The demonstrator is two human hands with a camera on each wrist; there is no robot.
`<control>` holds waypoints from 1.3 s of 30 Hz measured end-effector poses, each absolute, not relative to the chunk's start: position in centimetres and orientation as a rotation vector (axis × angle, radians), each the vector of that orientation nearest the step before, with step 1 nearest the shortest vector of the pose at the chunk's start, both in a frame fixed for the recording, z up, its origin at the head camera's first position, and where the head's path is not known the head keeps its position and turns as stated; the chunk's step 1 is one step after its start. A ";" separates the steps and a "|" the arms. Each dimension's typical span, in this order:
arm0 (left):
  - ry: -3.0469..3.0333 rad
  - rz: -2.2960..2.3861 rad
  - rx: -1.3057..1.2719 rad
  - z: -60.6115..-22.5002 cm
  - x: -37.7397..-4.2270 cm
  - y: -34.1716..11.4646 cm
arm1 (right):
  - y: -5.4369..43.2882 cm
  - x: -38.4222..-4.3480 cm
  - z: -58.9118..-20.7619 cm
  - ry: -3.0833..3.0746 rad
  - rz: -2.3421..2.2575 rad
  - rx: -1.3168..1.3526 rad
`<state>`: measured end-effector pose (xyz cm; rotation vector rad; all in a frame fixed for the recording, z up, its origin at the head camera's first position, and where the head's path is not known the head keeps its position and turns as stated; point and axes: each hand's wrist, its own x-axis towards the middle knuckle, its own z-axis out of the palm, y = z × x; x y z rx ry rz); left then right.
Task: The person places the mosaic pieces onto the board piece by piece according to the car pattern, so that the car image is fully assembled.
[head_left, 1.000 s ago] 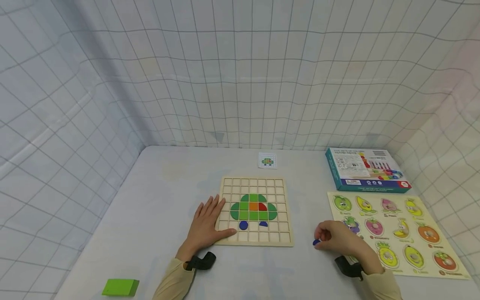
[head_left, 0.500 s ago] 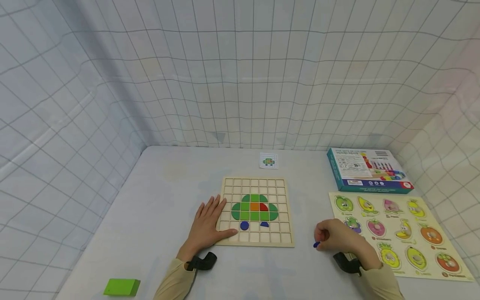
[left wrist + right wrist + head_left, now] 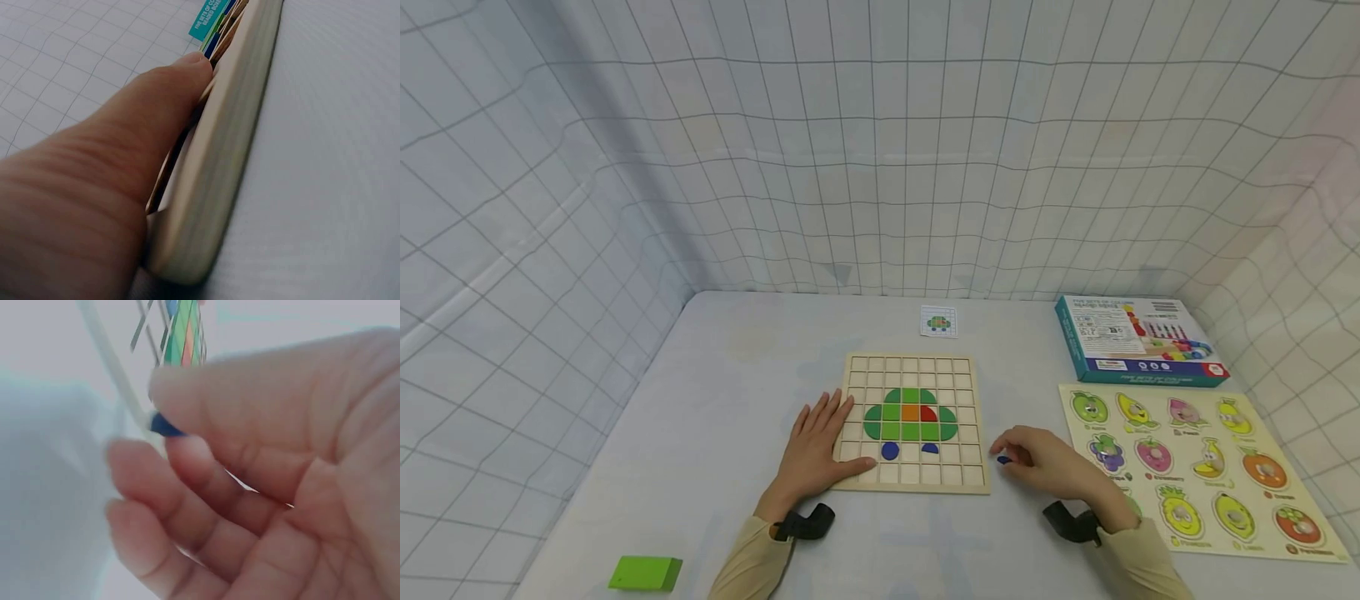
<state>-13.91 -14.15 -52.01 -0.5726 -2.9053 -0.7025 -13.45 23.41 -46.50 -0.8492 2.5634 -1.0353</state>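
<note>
A wooden grid board (image 3: 910, 365) lies mid-table, bearing green, orange and red tiles in a car shape. Below them sit a blue round (image 3: 890, 451) and a blue half-round tile (image 3: 930, 448). My left hand (image 3: 811, 450) rests flat on the board's left side, fingers straight, thumb along the lower left squares; the left wrist view shows that thumb (image 3: 169, 87) over the rim. Just off the board's right edge, my right hand (image 3: 1048, 467) pinches a small blue tile (image 3: 165, 426) between thumb and fingertips; the fingers cover most of it.
A small picture card (image 3: 938, 322) of the car lies behind the board. At right are a teal-sided box (image 3: 1138, 342) and a fruit puzzle board (image 3: 1210, 467), partly under the right forearm. A green block (image 3: 645, 573) lies at front left. A grid-patterned cloth surrounds the table.
My right hand, with the small blue tile in its fingers, has moved left and slightly away from me, up to the board's right edge. The left hand has stayed in place.
</note>
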 end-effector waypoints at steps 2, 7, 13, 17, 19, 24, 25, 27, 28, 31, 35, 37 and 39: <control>-2.898 -0.703 -0.577 -52.0 -13.9 -14.1 | 22.7 -13.6 -46.5 2.582 -1.049 -0.870; -2.875 -0.709 -0.585 -52.1 -13.9 -14.1 | 20.7 -14.0 -46.6 2.601 -1.143 -0.881; -2.877 -0.711 -0.583 -52.1 -14.0 -14.1 | 18.3 -14.0 -47.3 2.597 -1.209 -0.761; -2.866 -0.714 -0.586 -52.0 -13.9 -14.1 | 17.2 -14.0 -47.6 2.639 -1.215 -0.745; -2.865 -0.710 -0.586 -52.0 -13.9 -14.1 | 16.8 -14.0 -47.6 2.650 -1.229 -0.746; -2.873 -0.715 -0.579 -51.8 -13.9 -14.1 | 15.9 -14.0 -47.7 2.649 -1.240 -0.702; -2.873 -0.718 -0.579 -51.7 -13.9 -14.1 | 15.7 -14.0 -47.7 2.652 -1.232 -0.692; -2.871 -0.716 -0.582 -51.8 -13.9 -14.1 | 15.4 -13.9 -47.8 2.665 -1.213 -0.676; -2.870 -0.713 -0.583 -51.8 -13.9 -14.1 | 15.2 -13.9 -47.8 2.675 -1.204 -0.668; -2.878 -0.706 -0.582 -51.9 -14.0 -14.1 | 14.8 -13.8 -47.8 2.692 -1.201 -0.649; -2.898 -0.699 -0.574 -52.0 -14.0 -14.1 | 14.3 -13.7 -47.9 2.688 -1.214 -0.628; -2.902 -0.695 -0.573 -52.0 -14.0 -14.1 | 14.2 -13.7 -47.9 2.679 -1.214 -0.623; -2.901 -0.696 -0.573 -52.0 -14.0 -14.1 | 14.0 -13.7 -47.9 2.672 -1.213 -0.628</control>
